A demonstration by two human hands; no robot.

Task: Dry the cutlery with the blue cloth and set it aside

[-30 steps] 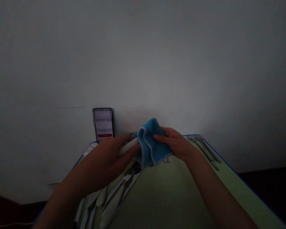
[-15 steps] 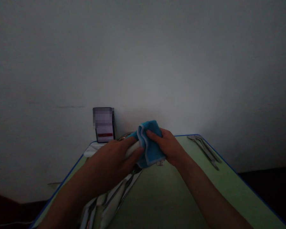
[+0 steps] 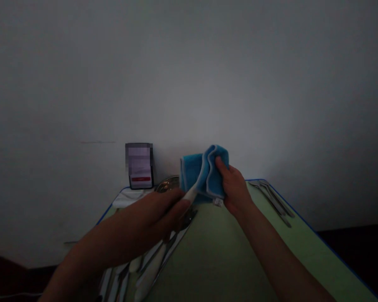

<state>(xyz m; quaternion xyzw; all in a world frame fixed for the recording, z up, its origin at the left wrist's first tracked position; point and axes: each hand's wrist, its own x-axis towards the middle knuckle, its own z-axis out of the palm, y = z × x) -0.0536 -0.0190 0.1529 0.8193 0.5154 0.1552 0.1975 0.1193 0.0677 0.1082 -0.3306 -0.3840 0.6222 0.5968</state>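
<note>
A blue cloth (image 3: pixel 192 170) with pale edging and a small white tag is bunched in my right hand (image 3: pixel 236 186), thumb pressed on its near face. My left hand (image 3: pixel 160 205) is closed on the white handle of a utensil (image 3: pixel 191 193). The utensil's far end goes into the folds of the cloth, so its kind is hidden. Both hands are raised over the green table (image 3: pixel 227 251). Below my left forearm lie several pieces of cutlery (image 3: pixel 154 264), some with white handles and some metal.
A phone (image 3: pixel 140 167) stands against the wall at the back left, with a white cloth or paper (image 3: pixel 126 197) before it. A shiny metal bowl or plate (image 3: pixel 167 183) sits behind my hands. Metal cutlery (image 3: pixel 272 199) lies along the table's right side.
My right hand and the cloth have moved right and slightly up, away from my left hand. More of the utensil's handle and of the cloth now shows.
</note>
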